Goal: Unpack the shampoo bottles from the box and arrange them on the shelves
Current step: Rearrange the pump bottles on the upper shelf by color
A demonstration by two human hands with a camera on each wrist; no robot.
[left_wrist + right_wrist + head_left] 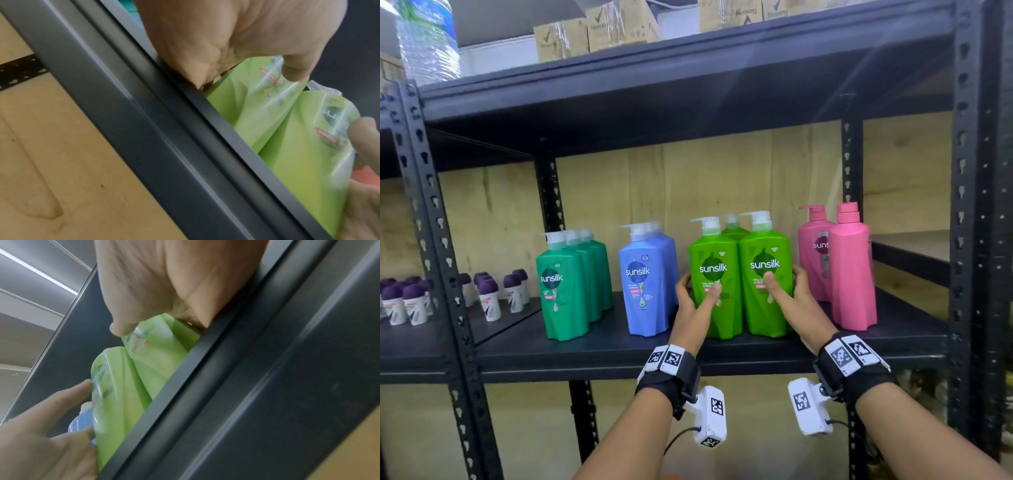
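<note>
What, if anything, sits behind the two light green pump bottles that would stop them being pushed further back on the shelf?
A third light green bottle stands directly behind the two front light green pump bottles.

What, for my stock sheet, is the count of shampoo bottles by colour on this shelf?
Dark green bottles: 3
Blue bottles: 3 by the pump tops; the rear ones are mostly hidden
Light green bottles: 3, one behind the front pair
Pink bottles: 2
Total: 11
</note>
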